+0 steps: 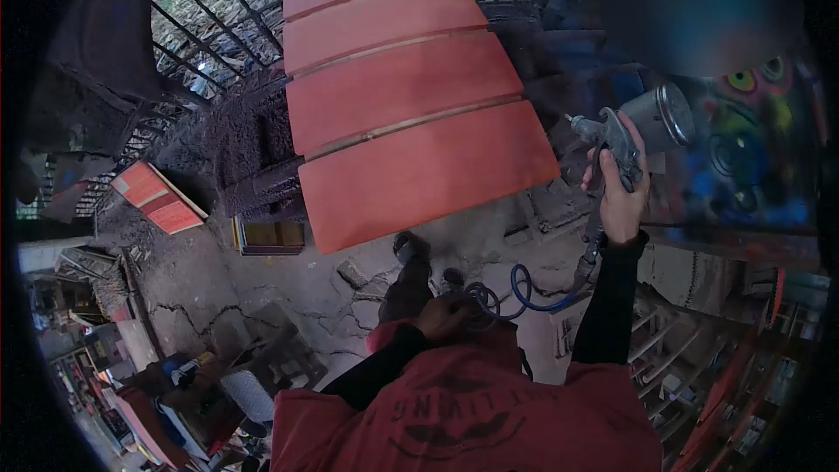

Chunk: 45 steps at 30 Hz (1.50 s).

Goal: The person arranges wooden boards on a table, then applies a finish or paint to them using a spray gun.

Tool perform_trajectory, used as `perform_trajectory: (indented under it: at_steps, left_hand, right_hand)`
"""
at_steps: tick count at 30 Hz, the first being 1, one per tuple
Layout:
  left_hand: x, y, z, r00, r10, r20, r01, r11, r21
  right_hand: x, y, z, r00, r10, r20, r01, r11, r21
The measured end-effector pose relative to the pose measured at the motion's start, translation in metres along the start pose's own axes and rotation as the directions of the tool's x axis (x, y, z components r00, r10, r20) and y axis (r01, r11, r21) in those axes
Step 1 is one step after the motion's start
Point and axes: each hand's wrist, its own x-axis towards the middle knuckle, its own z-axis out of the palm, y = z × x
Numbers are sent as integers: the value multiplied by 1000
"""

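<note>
My right hand (622, 197) is wrapped round the grip of a metal spray gun (619, 147) with a grey paint cup (657, 118). The nozzle points left, beside the right edge of the nearest red panel (428, 177). More red-painted panels (384, 28) lie in a row behind it, with narrow gaps between them. From the gun's handle a blue coiled air hose (546, 303) runs down to my waist. There my left hand (441, 316) is closed at the hose, its fingers partly hidden.
Metal bars (223, 13) stand behind the panels. An orange-red board (162, 198) leans at the left, near stacked frames (269, 236). A paint-splashed surface (743, 157) is at the right, with slatted racks (673, 341) below. The stone floor (210, 284) is cracked.
</note>
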Motion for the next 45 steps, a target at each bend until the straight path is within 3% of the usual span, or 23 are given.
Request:
perform_trajectory:
  at_steps: [4, 7, 13, 23, 29, 33, 34, 37, 41, 43, 44, 45]
  left_hand:
    - [-1, 10, -11, 998, -59, 9, 58, 992, 112]
    - [-1, 12, -13, 997, -63, 40, 60, 996, 69]
    - [8, -22, -7, 999, 51, -2, -51, 996, 80]
    - [5, -29, -15, 995, 39, -87, -34, 998, 59]
    - [2, -23, -30, 988, 108, -106, -113, 993, -42]
    - [10, -37, -37, 985, 160, -70, -160, 987, -5]
    - [9, -33, -42, 980, 189, -63, -188, 982, 19]
    - [-2, -17, -56, 979, 175, -101, -178, 984, -20]
    - [3, -24, -65, 990, 128, -52, -134, 982, -134]
    - [3, -24, -67, 965, 210, -158, -229, 967, -115]
    - [4, -26, -68, 963, 211, -166, -232, 966, -117]
    - [7, -30, -69, 947, 303, -108, -306, 952, -14]
  right_hand:
    - [-4, -3, 11, 1000, 28, 1, -28, 1000, -9]
    - [-10, -8, 24, 999, 33, 8, -33, 999, -23]
    - [-22, -8, 47, 984, 61, 168, -66, 997, 27]
    - [-42, -20, 103, 935, 70, 347, -66, 998, -22]
    - [-51, -28, 138, 871, 33, 491, -35, 999, -5]
    - [-57, -29, 163, 828, 5, 560, 19, 999, -38]
    - [-59, -34, 170, 817, 43, 574, -35, 999, -26]
    - [-61, -37, 187, 761, -12, 648, 87, 993, -83]
    - [-61, -45, 212, 701, -38, 712, 61, 998, -6]
    - [-59, -49, 221, 669, -6, 743, 19, 1000, -8]
    - [-58, -50, 225, 665, -31, 746, 34, 999, 12]
    - [-56, -51, 230, 661, -57, 749, 50, 998, 32]
